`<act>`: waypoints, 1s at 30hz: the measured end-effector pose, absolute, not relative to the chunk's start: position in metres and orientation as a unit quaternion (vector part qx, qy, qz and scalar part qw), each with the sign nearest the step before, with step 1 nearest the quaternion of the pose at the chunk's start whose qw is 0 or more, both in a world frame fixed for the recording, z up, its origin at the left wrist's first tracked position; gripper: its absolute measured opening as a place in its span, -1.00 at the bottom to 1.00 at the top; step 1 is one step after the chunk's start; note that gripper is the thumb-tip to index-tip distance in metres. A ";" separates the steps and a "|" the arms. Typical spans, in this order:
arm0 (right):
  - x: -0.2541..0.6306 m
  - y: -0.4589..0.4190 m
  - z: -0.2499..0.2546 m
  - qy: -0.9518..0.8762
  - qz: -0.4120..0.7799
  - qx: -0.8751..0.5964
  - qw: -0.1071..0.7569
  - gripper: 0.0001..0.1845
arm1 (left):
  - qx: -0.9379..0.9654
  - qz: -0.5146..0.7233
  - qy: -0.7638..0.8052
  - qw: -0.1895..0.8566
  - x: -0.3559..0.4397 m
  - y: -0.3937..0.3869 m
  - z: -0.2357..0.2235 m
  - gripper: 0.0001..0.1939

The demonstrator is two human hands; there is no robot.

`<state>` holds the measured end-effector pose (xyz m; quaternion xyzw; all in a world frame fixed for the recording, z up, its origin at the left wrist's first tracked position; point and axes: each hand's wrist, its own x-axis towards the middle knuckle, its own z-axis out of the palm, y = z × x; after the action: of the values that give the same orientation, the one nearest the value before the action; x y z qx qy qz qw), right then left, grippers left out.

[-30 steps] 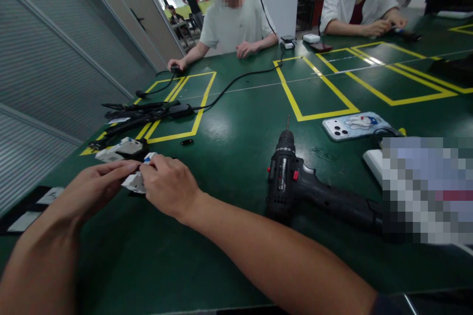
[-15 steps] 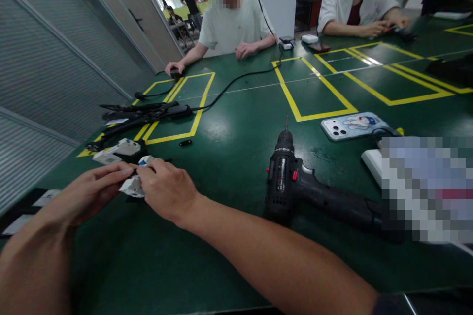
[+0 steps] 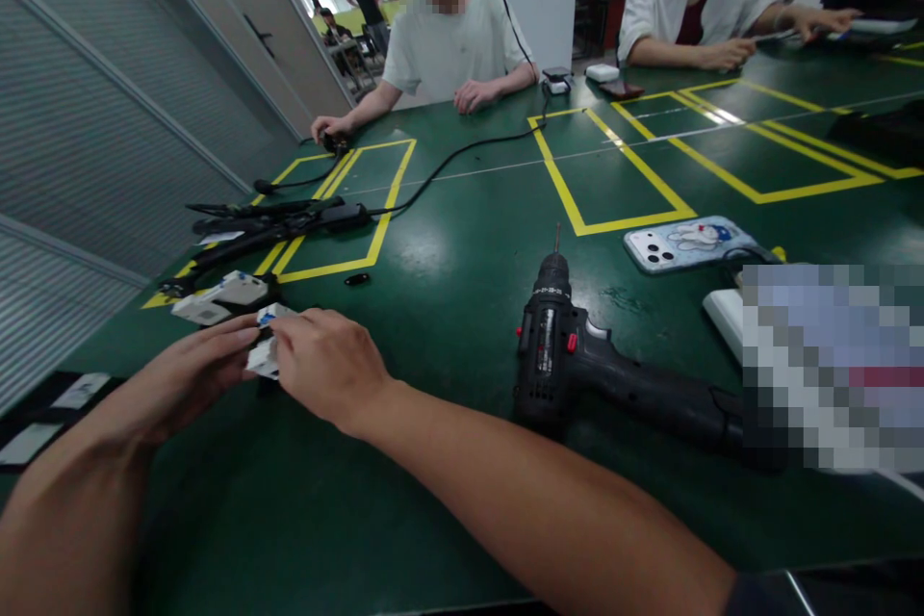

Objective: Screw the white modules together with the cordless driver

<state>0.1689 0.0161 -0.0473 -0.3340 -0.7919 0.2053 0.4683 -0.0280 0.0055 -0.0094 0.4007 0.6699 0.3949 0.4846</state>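
Observation:
My left hand [image 3: 180, 380] and my right hand [image 3: 328, 366] meet over a small white plastic part with a blue mark [image 3: 264, 346] on the green table [image 3: 448, 260]. Both hands pinch it, the left from the left side and the right from above. Most of the part is hidden by my fingers. Just behind it lie more white plastic parts [image 3: 220, 296].
A black cordless drill [image 3: 577, 361] lies to the right of my hands, bit pointing away. A phone in a cartoon case [image 3: 685, 243] lies beyond it. Black cables and tools [image 3: 267, 217] sit at the left. Two people sit across the table. Yellow tape marks rectangles.
The view has shifted slightly. My hands stay together on the white part, with my fingers closing a little more over it. A person at the far right has reached an arm out.

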 end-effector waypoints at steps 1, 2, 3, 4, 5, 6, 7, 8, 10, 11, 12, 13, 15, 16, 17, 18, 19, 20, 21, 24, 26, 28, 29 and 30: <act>0.169 0.017 -0.047 -0.780 0.216 -0.343 0.476 -0.93 | 0.405 0.398 0.670 0.479 -0.025 0.006 -0.009 -0.48; 0.170 0.018 -0.046 -0.766 0.229 -0.353 0.486 -0.91 | 0.409 0.400 0.668 0.477 -0.022 0.006 -0.008 -0.47; 0.170 0.019 -0.045 -0.748 0.246 -0.363 0.498 -0.89 | 0.413 0.403 0.664 0.475 -0.019 0.006 -0.008 -0.47; 0.170 0.019 -0.045 -0.726 0.266 -0.373 0.513 -0.88 | 0.416 0.409 0.661 0.472 -0.016 0.006 -0.007 -0.47; 0.170 0.020 -0.045 -0.703 0.286 -0.380 0.528 -0.88 | 0.417 0.414 0.660 0.469 -0.013 0.006 -0.007 -0.46; 0.170 0.020 -0.045 -0.681 0.306 -0.385 0.543 -0.87 | 0.418 0.415 0.660 0.466 -0.011 0.006 -0.007 -0.44; 0.170 0.020 -0.045 -0.657 0.324 -0.393 0.556 -0.86 | 0.419 0.415 0.659 0.466 -0.010 0.006 -0.007 -0.42; 0.169 0.020 -0.045 -0.636 0.342 -0.402 0.564 -0.85 | 0.421 0.413 0.659 0.466 -0.009 0.007 -0.008 -0.40; 0.169 0.020 -0.044 -0.598 0.382 -0.430 0.558 -0.79 | 0.428 0.410 0.657 0.466 -0.009 0.008 -0.010 -0.37; 0.169 0.020 -0.043 -0.581 0.409 -0.448 0.543 -0.72 | 0.430 0.413 0.655 0.465 -0.008 0.009 -0.011 -0.37; 0.170 0.020 -0.042 -0.571 0.436 -0.461 0.522 -0.61 | 0.430 0.419 0.654 0.461 -0.007 0.009 -0.012 -0.37; 0.170 0.020 -0.041 -0.569 0.457 -0.469 0.498 -0.51 | 0.428 0.429 0.651 0.457 -0.005 0.010 -0.014 -0.38; 0.172 0.020 -0.039 -0.582 0.471 -0.477 0.460 -0.40 | 0.426 0.455 0.637 0.453 0.003 0.011 -0.016 -0.41; 0.172 0.020 -0.039 -0.593 0.465 -0.479 0.451 -0.42 | 0.429 0.468 0.625 0.454 0.008 0.011 -0.016 -0.42; 0.172 0.020 -0.038 -0.603 0.454 -0.480 0.447 -0.46 | 0.434 0.478 0.612 0.456 0.013 0.010 -0.017 -0.43; 0.172 0.019 -0.039 -0.611 0.441 -0.481 0.448 -0.52 | 0.438 0.487 0.599 0.460 0.017 0.010 -0.018 -0.44; 0.172 0.019 -0.039 -0.616 0.429 -0.483 0.450 -0.56 | 0.442 0.493 0.590 0.463 0.022 0.010 -0.018 -0.45; 0.171 0.019 -0.040 -0.621 0.420 -0.481 0.455 -0.60 | 0.443 0.496 0.583 0.466 0.025 0.009 -0.019 -0.47; 0.171 0.019 -0.040 -0.623 0.414 -0.478 0.460 -0.62 | 0.442 0.497 0.578 0.473 0.028 0.009 -0.020 -0.49; 0.172 0.020 -0.042 -0.626 0.401 -0.473 0.473 -0.64 | 0.427 0.482 0.575 0.505 0.032 0.008 -0.024 -0.56; 0.173 0.021 -0.043 -0.628 0.396 -0.469 0.479 -0.64 | 0.423 0.474 0.576 0.515 0.032 0.008 -0.026 -0.58; 0.175 0.022 -0.044 -0.629 0.394 -0.465 0.482 -0.64 | 0.430 0.476 0.576 0.506 0.033 0.008 -0.028 -0.59; 0.175 0.022 -0.044 -0.629 0.393 -0.464 0.484 -0.63 | 0.435 0.477 0.576 0.501 0.033 0.009 -0.029 -0.59; 0.175 0.022 -0.044 -0.630 0.392 -0.463 0.486 -0.63 | 0.440 0.478 0.575 0.497 0.034 0.009 -0.029 -0.59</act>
<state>0.1753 0.0221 -0.0444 -0.4627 -0.6297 0.3919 0.4855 0.0339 0.0093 -0.0289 0.4395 0.5754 0.4780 0.4973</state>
